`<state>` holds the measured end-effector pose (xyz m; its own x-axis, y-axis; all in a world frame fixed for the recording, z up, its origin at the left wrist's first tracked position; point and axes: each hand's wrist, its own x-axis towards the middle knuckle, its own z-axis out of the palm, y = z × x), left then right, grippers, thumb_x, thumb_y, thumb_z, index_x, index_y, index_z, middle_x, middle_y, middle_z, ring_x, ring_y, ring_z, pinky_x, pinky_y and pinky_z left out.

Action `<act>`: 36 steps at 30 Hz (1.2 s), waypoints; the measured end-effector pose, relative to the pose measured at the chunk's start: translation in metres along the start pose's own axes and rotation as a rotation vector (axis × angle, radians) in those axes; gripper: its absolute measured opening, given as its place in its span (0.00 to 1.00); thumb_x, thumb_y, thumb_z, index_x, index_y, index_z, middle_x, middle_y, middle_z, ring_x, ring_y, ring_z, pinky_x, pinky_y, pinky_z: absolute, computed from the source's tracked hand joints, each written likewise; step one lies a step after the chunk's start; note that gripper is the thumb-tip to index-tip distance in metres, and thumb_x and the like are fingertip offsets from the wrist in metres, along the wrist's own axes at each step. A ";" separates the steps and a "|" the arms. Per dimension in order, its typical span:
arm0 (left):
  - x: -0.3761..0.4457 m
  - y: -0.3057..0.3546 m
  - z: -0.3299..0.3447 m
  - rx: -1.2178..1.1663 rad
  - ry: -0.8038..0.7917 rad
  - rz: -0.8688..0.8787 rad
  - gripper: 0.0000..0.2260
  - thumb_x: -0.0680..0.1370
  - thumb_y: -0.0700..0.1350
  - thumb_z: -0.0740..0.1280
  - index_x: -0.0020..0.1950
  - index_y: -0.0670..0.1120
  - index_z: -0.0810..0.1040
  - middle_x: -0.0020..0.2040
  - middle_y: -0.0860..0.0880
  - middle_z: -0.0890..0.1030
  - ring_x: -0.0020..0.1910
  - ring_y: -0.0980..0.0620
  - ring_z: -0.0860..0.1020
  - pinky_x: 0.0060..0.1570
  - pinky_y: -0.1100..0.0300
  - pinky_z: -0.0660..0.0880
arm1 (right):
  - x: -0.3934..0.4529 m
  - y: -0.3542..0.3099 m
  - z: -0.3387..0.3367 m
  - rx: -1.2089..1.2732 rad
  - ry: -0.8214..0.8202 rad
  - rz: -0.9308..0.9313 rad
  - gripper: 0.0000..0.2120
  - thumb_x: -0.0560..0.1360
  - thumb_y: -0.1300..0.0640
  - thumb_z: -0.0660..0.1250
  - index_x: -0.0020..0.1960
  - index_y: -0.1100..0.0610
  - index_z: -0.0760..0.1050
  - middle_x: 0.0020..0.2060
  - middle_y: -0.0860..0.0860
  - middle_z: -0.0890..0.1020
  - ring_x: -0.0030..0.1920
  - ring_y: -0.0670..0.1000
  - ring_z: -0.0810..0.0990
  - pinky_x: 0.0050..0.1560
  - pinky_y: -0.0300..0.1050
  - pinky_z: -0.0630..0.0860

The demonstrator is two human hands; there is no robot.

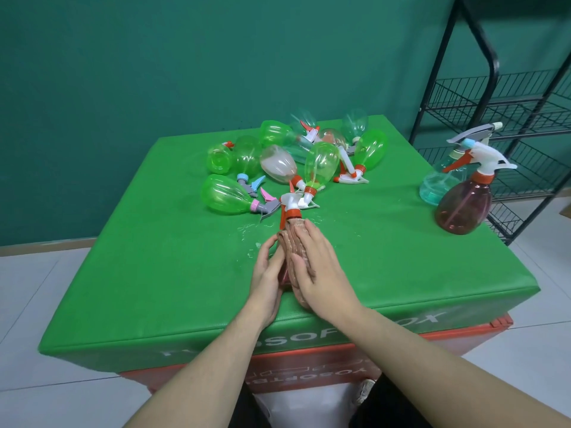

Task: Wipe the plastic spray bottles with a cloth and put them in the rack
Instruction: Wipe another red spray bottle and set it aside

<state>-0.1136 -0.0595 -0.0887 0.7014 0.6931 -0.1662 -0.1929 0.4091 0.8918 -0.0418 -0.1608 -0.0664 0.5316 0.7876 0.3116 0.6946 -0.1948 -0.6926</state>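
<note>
1. A spray bottle lies on the green pad, near its front middle, with the white and orange trigger head pointing away from the person. Only the head and a sliver of reddish body show (the rest is wrapped in cloth).
2. The cloth, a brownish rag, covers the bottle's body from the orange collar back toward the pad's front edge.
3. The right hand lies on top of the cloth, fingers straight and together, pressing flat along the bottle.
4. The left hand is against the bottle's left side, fingers nearly straight, touching the cloth and the body. Whether the thumb curls under cannot be told.
5. Small drops of water glisten on the pad just left of the wrapped bottle.
6. A heap of bottles lies on the far half of the pad: mostly green, some clear or brownish, all on their sides and touching or overlapping.
7. One green bottle with a grey and pink head lies just left of the wrapped bottle's head.
8. At the pad's right edge two bottles stand upright, a red bottle in front and a teal bottle just behind it, touching or nearly so.
9. The rack, black wire with several shelves, stands on the floor beside the pad's right far corner.
</note>
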 end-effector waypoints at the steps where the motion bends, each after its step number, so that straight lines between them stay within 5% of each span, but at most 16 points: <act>1: 0.000 0.001 0.000 0.000 0.001 -0.003 0.19 0.74 0.50 0.69 0.65 0.52 0.76 0.56 0.49 0.86 0.51 0.53 0.85 0.46 0.60 0.80 | 0.006 -0.002 0.000 0.011 0.005 0.017 0.25 0.85 0.50 0.54 0.82 0.53 0.58 0.81 0.48 0.57 0.80 0.44 0.51 0.81 0.43 0.49; 10: 0.000 0.000 0.002 0.006 0.008 0.022 0.19 0.75 0.48 0.67 0.66 0.50 0.75 0.56 0.49 0.86 0.53 0.51 0.85 0.48 0.58 0.81 | 0.056 0.001 0.000 0.271 -0.043 0.368 0.21 0.86 0.47 0.51 0.78 0.40 0.63 0.71 0.50 0.75 0.68 0.53 0.76 0.71 0.48 0.70; 14: -0.001 -0.002 0.001 0.066 0.032 0.021 0.12 0.82 0.47 0.62 0.66 0.53 0.75 0.59 0.51 0.85 0.57 0.52 0.83 0.54 0.57 0.79 | 0.038 -0.002 0.001 0.226 -0.033 0.302 0.23 0.86 0.48 0.50 0.81 0.43 0.58 0.75 0.48 0.69 0.72 0.49 0.70 0.71 0.41 0.64; 17: -0.005 0.000 0.008 0.096 0.069 0.064 0.13 0.86 0.47 0.55 0.67 0.51 0.75 0.69 0.44 0.78 0.68 0.44 0.77 0.61 0.58 0.76 | 0.019 -0.002 0.004 0.183 -0.015 0.185 0.23 0.87 0.50 0.49 0.82 0.49 0.57 0.78 0.47 0.63 0.76 0.42 0.60 0.77 0.39 0.55; 20: -0.018 0.009 0.015 0.113 0.031 0.119 0.17 0.87 0.46 0.52 0.74 0.46 0.70 0.77 0.38 0.66 0.67 0.44 0.75 0.45 0.74 0.72 | 0.006 0.006 0.005 0.102 -0.033 0.115 0.26 0.85 0.48 0.47 0.83 0.50 0.54 0.81 0.45 0.57 0.79 0.38 0.52 0.81 0.45 0.51; 25: -0.001 0.002 0.000 0.062 0.049 0.044 0.21 0.70 0.53 0.71 0.63 0.55 0.75 0.59 0.48 0.84 0.52 0.50 0.83 0.46 0.59 0.79 | -0.010 0.008 0.004 0.005 -0.079 0.034 0.26 0.86 0.47 0.48 0.83 0.47 0.50 0.82 0.44 0.51 0.80 0.38 0.47 0.81 0.50 0.52; 29: -0.003 0.006 0.002 -0.018 0.031 0.022 0.23 0.70 0.52 0.72 0.65 0.53 0.75 0.58 0.45 0.84 0.50 0.49 0.84 0.45 0.57 0.81 | -0.020 0.009 0.003 -0.035 -0.082 -0.009 0.26 0.85 0.48 0.52 0.82 0.49 0.53 0.82 0.45 0.52 0.80 0.40 0.48 0.80 0.55 0.53; 36: 0.000 0.006 -0.002 -0.073 0.012 -0.044 0.23 0.72 0.47 0.71 0.67 0.48 0.76 0.57 0.45 0.86 0.52 0.51 0.85 0.50 0.58 0.82 | -0.006 0.001 0.005 0.067 -0.048 0.028 0.25 0.86 0.48 0.52 0.82 0.49 0.55 0.82 0.45 0.53 0.81 0.41 0.49 0.81 0.49 0.52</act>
<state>-0.1165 -0.0555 -0.0840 0.7019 0.6806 -0.2098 -0.2122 0.4811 0.8506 -0.0466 -0.1632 -0.0723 0.5256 0.8096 0.2614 0.6447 -0.1785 -0.7433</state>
